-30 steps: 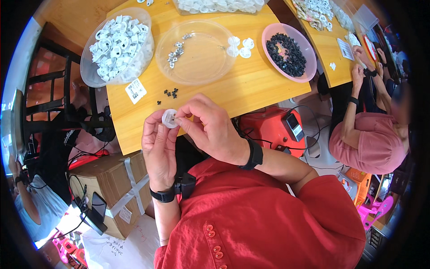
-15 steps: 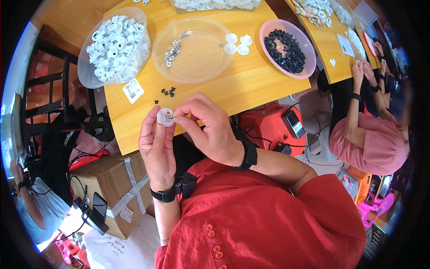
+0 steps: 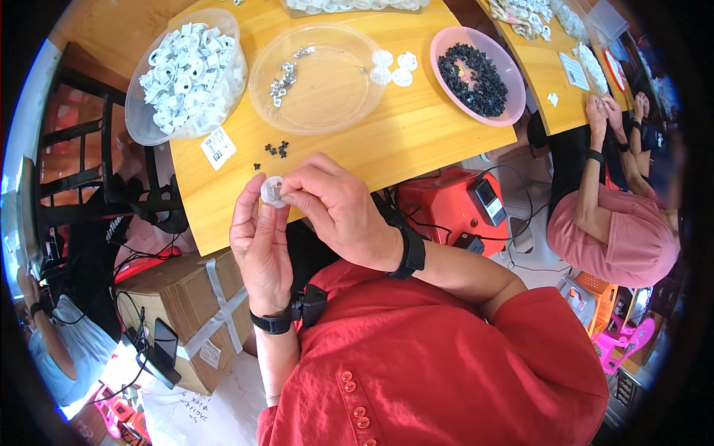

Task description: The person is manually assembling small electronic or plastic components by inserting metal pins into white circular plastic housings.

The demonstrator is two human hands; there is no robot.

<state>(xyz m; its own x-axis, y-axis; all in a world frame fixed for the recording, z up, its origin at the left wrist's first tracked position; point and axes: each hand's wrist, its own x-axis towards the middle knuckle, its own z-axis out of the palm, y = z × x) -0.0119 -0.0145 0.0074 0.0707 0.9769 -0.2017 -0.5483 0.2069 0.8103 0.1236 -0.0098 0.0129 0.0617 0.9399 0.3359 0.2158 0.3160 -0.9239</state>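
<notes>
Between its fingertips and thumb, my left hand [image 3: 259, 238] holds a small round white plastic piece [image 3: 269, 191] above the table's front edge. My right hand [image 3: 331, 204] is closed in a pinch at the right side of that piece, thumb and forefinger touching it. Whatever sits between the right fingertips is too small and covered to make out. Just beyond the hands lie several small black parts [image 3: 280, 149] on the wooden table [image 3: 327, 157].
A clear tub [image 3: 137, 115] of white parts stands far left. Beside it, a shallow clear dish [image 3: 327, 97] holds small metal pieces. Several white discs [image 3: 402, 76] lie near a pink bowl [image 3: 516, 97] of black parts. A label card [image 3: 218, 148] lies left. People sit at right.
My right fingertips have shifted slightly left and now cover more of the round white piece. My left hand keeps its hold, nearly still.
</notes>
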